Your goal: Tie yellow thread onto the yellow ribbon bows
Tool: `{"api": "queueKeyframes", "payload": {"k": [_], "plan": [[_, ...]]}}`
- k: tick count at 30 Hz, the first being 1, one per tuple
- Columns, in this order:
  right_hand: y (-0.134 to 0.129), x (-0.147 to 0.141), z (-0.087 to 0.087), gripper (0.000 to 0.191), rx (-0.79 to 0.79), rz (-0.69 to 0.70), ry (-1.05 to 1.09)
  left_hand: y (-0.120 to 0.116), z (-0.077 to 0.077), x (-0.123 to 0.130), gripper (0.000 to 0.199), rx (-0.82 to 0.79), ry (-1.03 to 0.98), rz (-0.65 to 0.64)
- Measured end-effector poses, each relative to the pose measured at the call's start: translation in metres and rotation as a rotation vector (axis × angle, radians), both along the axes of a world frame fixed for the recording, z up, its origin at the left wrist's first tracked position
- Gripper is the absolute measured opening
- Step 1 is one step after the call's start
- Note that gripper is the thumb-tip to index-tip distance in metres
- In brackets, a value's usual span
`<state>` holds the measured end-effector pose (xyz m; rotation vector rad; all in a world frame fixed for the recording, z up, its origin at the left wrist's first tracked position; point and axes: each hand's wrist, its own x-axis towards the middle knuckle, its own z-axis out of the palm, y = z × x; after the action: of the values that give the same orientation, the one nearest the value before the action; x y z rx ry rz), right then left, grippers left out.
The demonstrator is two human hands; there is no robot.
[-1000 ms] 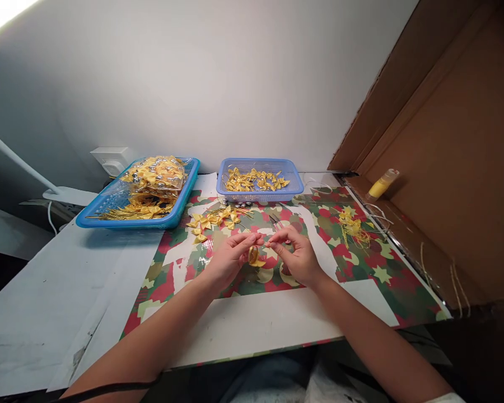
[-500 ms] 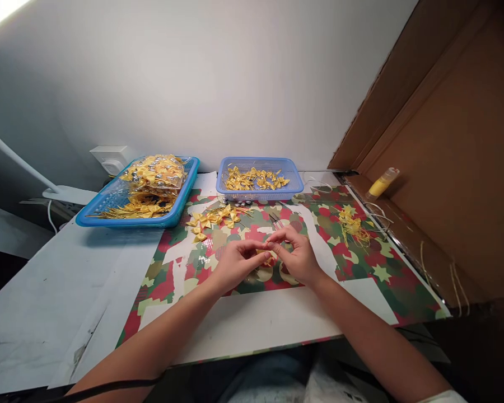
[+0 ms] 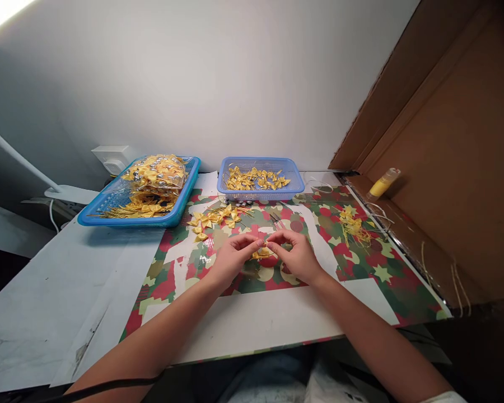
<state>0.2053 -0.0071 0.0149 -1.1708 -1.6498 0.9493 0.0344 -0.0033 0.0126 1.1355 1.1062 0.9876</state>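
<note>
My left hand point(image 3: 234, 254) and my right hand point(image 3: 294, 254) meet over the patterned mat, fingertips pinched close together. Between them is a small yellow ribbon bow point(image 3: 261, 254), partly hidden by the fingers. Both hands are closed on it with thumb and forefinger. Just beyond my right hand lie thin, dark-tipped tweezers point(image 3: 276, 220). Several yellow bows point(image 3: 216, 218) with thin stems rest on the mat ahead of my left hand. Behind these are several silvery beads point(image 3: 244, 203).
At the left stands a blue basket point(image 3: 185, 208) holding stemmed bows and a clear bag point(image 3: 157, 170) of bows. A smaller blue basket point(image 3: 296, 193) with bows is by the wall. Yellow thread scraps point(image 3: 355, 229) lie right, near a yellow-filled bottle point(image 3: 384, 183) on a cardboard ledge.
My fingertips have shifted slightly; the left thumb has moved up beside the forefinger. More of the yellow bow shows beneath the fingers now.
</note>
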Motion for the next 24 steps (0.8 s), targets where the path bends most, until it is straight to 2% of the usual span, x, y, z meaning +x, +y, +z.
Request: {"api": "queueKeyframes", "payload": {"k": [5, 8, 13, 20, 24], "plan": [[0.0013, 0.001, 0.0004, 0.012, -0.036, -0.035, 0.007, 0.0056, -0.0025, -0.0005, 0.029, -0.181, -0.227, 0.063], [0.0018, 0.0012, 0.0, 0.011, -0.046, -0.04, -0.013, 0.0067, -0.0028, -0.0002, 0.03, -0.227, -0.278, 0.085], [0.0021, 0.0009, -0.0021, 0.013, -0.067, -0.076, 0.03, 0.0057, -0.0049, -0.0006, 0.029, -0.128, -0.252, 0.099], [0.0008, -0.001, -0.0078, 0.015, -0.157, -0.111, 0.115, 0.0001, -0.001, 0.0012, 0.032, -0.002, -0.065, 0.1], [-0.0005, -0.0012, -0.0045, 0.01, -0.036, -0.162, 0.0, -0.0019, 0.0012, 0.0013, 0.031, 0.02, -0.033, 0.04]]}}
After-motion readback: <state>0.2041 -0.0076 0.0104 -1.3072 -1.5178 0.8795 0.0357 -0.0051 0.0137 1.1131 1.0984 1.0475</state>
